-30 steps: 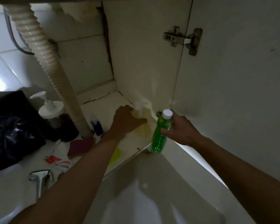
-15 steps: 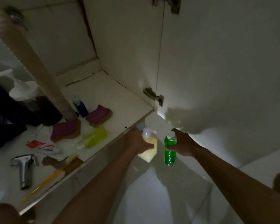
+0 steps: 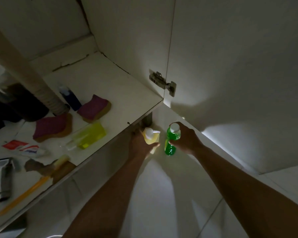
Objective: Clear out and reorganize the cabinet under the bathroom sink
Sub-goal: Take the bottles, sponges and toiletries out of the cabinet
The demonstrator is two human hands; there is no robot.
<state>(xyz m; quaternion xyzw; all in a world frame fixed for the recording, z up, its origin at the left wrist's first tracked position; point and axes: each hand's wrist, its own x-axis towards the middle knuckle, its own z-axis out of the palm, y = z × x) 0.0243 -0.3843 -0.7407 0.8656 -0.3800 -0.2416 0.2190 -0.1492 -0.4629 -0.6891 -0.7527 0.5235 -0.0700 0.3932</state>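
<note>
Two bottles are held just outside the open cabinet (image 3: pixel 101 79), by its front right corner. The left grip (image 3: pixel 139 145) wraps the pale yellow pump bottle (image 3: pixel 151 137); just beside it, the right grip (image 3: pixel 186 138) curls round the green bottle (image 3: pixel 170 146) under its white cap. Two purple sponges (image 3: pixel 94 107) lie inside.

- One wide-angle view, worn on the head, looks forward and steeply down from outside the cabinet (image 3: pixel 127 40), above the tiled floor (image 3: pixel 158 189) in front of it.
- It faces the cabinet's right front corner: the cabinet shelf (image 3: pixel 101 86) runs off left, while the open door (image 3: pixel 239 57) and its hinge (image 3: pixel 163 83) fill the right.
- The range is close: both forearms enter from the bottom edge, with the left hand (image 3: pixel 139 145) and right hand (image 3: pixel 186 138) near the frame's centre.
- The frame sits tilted, so the shelf's front edge runs diagonally.
</note>
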